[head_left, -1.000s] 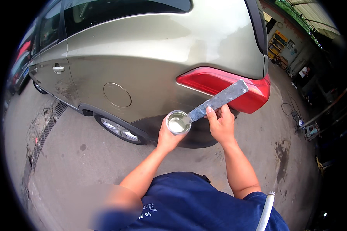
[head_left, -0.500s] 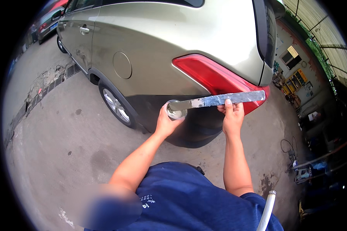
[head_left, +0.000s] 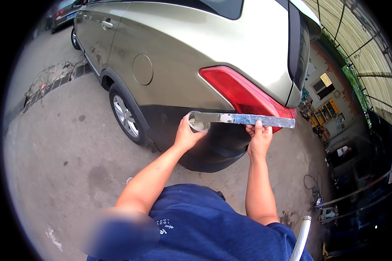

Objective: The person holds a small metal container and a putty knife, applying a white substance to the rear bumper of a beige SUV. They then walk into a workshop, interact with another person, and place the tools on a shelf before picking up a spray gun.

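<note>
My left hand (head_left: pixel 186 135) is wrapped round a clear cup (head_left: pixel 199 126) with greyish-green liquid in it. One end of a long flat stirring stick (head_left: pixel 245 119) is in the cup's mouth. That end is coated in the same greyish-green, while the rest is grey metal with blue and white dried smears. My right hand (head_left: pixel 260 135) pinches the stick toward its other end, thumb on top and fingers beneath. Both hands are held out in front of the rear corner of a greenish-gold car (head_left: pixel 178 69), near its red tail light (head_left: pixel 239 89) and dark lower bumper (head_left: pixel 217 150).
The car's rear wheel (head_left: pixel 124 113) stands left of my hands. A drain grate (head_left: pixel 59 85) crosses the broken concrete at far left. Cables (head_left: pixel 313 185) and equipment lie on the floor at right, near a wall with a yellow rack (head_left: pixel 325 113). A pale hose (head_left: pixel 301 239) hangs by my right shoulder.
The stick's right-hand end has dipped, so it now slopes slightly down to the right. Both hands keep their holds. The whole view has shifted a little.
</note>
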The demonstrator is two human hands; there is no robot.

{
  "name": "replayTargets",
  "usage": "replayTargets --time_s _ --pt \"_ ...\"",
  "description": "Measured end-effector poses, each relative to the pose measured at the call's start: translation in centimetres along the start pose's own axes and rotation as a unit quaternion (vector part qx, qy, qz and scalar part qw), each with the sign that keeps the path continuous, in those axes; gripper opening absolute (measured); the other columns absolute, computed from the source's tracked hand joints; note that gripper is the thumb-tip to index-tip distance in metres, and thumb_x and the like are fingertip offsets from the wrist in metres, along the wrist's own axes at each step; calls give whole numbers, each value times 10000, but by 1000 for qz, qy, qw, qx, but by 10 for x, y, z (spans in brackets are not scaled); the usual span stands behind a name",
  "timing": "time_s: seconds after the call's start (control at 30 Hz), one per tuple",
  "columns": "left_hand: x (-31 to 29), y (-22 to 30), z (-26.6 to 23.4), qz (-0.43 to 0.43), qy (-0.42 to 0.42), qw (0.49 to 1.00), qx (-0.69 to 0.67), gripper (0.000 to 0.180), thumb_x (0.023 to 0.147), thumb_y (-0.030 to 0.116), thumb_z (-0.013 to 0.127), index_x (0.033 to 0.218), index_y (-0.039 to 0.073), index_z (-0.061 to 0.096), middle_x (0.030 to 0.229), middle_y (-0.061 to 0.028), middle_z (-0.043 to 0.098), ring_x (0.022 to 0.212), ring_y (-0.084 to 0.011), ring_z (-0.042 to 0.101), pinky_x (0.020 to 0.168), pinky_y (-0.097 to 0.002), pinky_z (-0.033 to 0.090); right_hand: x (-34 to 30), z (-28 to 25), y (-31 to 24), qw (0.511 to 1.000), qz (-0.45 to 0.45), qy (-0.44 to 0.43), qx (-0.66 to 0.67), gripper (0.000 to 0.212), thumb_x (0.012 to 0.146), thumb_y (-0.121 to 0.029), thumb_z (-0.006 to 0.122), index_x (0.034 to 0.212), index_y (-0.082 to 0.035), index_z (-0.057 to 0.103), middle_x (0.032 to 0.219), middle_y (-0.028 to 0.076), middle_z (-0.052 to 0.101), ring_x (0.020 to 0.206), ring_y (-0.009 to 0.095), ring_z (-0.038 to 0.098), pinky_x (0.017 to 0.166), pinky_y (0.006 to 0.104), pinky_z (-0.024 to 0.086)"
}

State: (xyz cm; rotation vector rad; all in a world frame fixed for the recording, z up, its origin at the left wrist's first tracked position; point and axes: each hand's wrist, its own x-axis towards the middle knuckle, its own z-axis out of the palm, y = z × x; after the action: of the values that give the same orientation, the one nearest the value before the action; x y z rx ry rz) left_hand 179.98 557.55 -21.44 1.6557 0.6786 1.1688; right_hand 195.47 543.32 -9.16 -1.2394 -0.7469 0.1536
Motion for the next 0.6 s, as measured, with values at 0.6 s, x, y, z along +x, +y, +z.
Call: replayTargets --time_s 0.6 --pt "-3 -8 7 -16 0 1000 -26 756 638 207 808 1271 46 428 1218 -135 524 1164 -272 512 996 -370 404 5 -1 0 1000 26 14 -1 89 951 -135 527 970 -52 504 823 57 637 696 123 625 641 262 527"
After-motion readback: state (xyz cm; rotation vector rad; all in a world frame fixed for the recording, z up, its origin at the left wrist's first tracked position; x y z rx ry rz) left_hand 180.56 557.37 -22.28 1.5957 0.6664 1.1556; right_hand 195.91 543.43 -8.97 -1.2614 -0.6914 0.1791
